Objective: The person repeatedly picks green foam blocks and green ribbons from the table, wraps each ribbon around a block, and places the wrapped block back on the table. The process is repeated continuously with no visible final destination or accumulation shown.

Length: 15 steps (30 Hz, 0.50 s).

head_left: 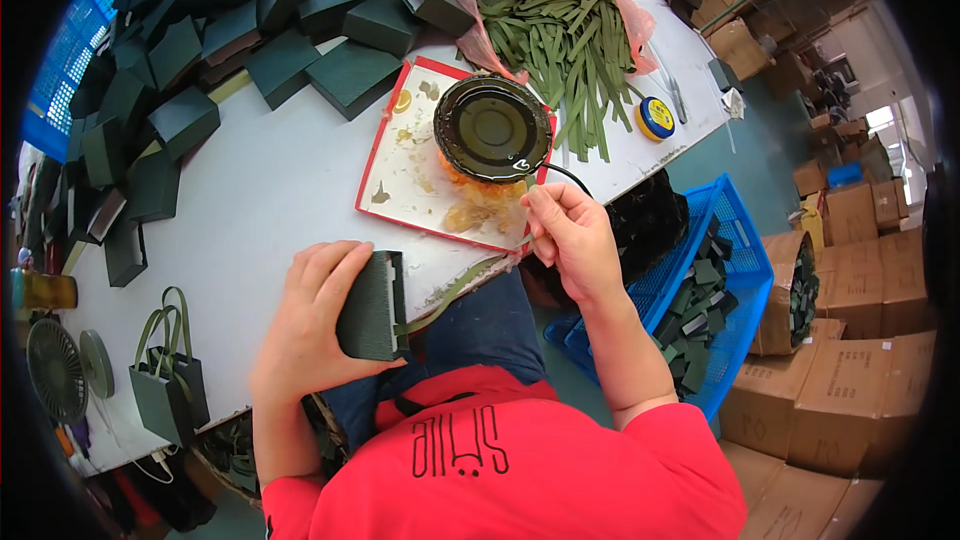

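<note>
Near the table's front edge, my left hand (305,315) is wrapped around a small dark green box (370,308), thumb along its near side. A narrow green ribbon (452,298) runs from the box's right side toward my right hand (575,240). The fingers of that hand are pinched on the ribbon, just below the rim of a round black pot (492,128). Glossy dark liquid fills the pot, and amber drips coat its lower side. Beneath it lies a white, red-edged board (385,195) stained with brown residue. My fingers partly hide the ribbon's end.
Many dark green boxes (355,78) are heaped at the far left. A pink bag (635,25) spills green ribbons beyond the pot, beside a round yellow-and-blue tin (655,118). Small handled bags (165,395) and a fan (57,370) stand left. Blue crates (735,330) and cartons (830,380) are right.
</note>
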Available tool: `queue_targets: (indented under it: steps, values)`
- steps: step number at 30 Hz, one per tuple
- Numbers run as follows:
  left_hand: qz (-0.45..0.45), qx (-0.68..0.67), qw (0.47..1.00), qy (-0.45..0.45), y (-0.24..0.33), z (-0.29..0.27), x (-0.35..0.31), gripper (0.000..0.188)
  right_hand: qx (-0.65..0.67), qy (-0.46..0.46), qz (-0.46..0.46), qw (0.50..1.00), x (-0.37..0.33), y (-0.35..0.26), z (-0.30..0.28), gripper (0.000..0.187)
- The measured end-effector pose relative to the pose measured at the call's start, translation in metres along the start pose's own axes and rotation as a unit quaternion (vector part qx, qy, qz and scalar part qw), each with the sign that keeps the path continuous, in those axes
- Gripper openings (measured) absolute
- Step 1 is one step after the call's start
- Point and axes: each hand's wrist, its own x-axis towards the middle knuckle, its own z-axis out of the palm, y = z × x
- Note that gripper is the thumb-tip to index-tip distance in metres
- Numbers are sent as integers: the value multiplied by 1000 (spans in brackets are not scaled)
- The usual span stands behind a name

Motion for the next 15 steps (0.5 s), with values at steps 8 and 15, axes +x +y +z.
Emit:
queue_targets:
  steps: [8, 15]
  values:
    - [15, -6, 1000, -16, 4, 5, 6, 103, 26, 10, 22, 999, 16, 3, -1, 22]
    - [8, -6, 1000, -15, 4, 5, 5, 103, 55, 1, 52, 997, 18, -1, 0, 19]
